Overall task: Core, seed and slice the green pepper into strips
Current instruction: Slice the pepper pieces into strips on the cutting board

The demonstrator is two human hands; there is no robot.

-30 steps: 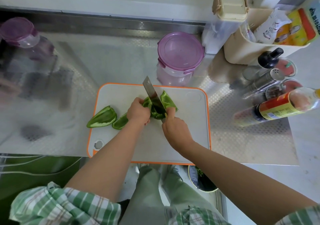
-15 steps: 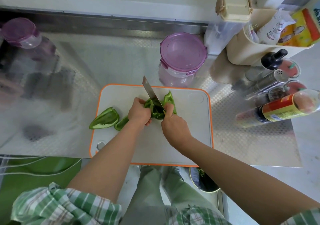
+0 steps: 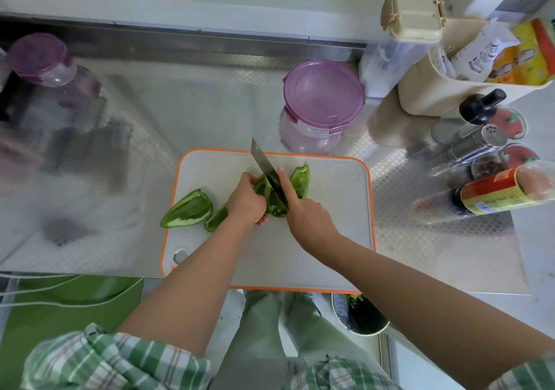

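Observation:
A white cutting board (image 3: pixel 336 218) with an orange rim lies on the steel counter. My left hand (image 3: pixel 244 201) grips a piece of green pepper (image 3: pixel 271 201) in the board's middle. My right hand (image 3: pixel 309 218) holds a knife (image 3: pixel 262 165), its forefinger stretched along the blade's spine. The blade stands in the held piece. A cut pepper piece (image 3: pixel 300 179) lies just right of the blade. Two more pieces lie left of my left hand, a wide one (image 3: pixel 187 209) and a narrow one (image 3: pixel 216 218).
A purple-lidded clear tub (image 3: pixel 322 104) stands just behind the board. Sauce bottles, shakers and a beige caddy (image 3: pixel 426 95) crowd the right side. Another purple-lidded jar (image 3: pixel 42 59) is at the far left. A bin (image 3: pixel 360 317) sits on the floor below the counter edge.
The knife has shifted slightly left over the held pepper, and the cut piece on its right now lies apart from the blade. My left hand keeps its hold.

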